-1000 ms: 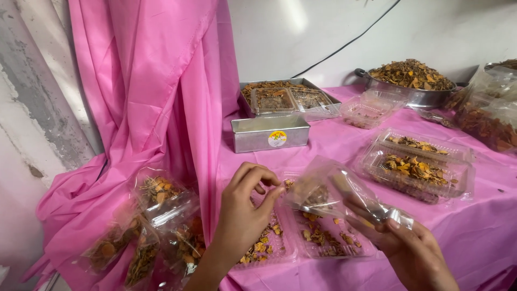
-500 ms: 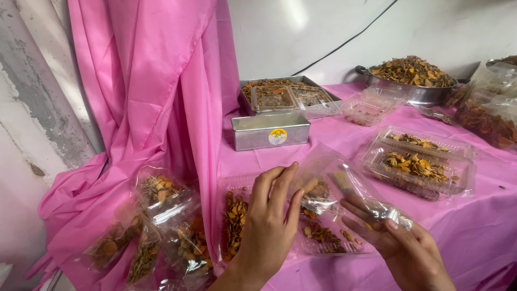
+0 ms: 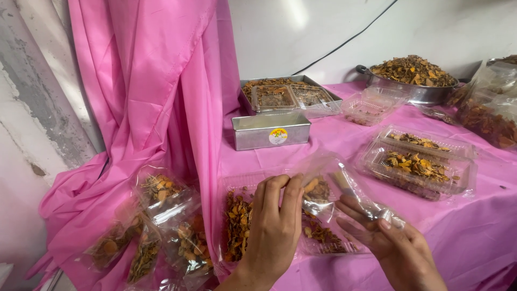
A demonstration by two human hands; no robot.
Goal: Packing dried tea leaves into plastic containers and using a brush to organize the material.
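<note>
My left hand (image 3: 274, 226) pinches the near edge of a clear plastic bag (image 3: 328, 186) that holds a few dried orange-brown snack pieces. My right hand (image 3: 390, 237) supports the same bag from the right, with its fingers under the crinkled plastic. Both hands hover over an open clear tray (image 3: 239, 215) filled with the same dried snack, low on the pink-covered table (image 3: 334, 145).
Filled clear bags (image 3: 161, 226) lie on the pink cloth at lower left. Closed clear boxes of snack (image 3: 417, 164) sit to the right. A metal tin (image 3: 271, 129), a metal tray with boxes (image 3: 291, 97) and a large metal bowl of snack (image 3: 414, 75) stand behind.
My left hand moved right and closed onto the bag's edge. The bag has shifted slightly between both hands.
</note>
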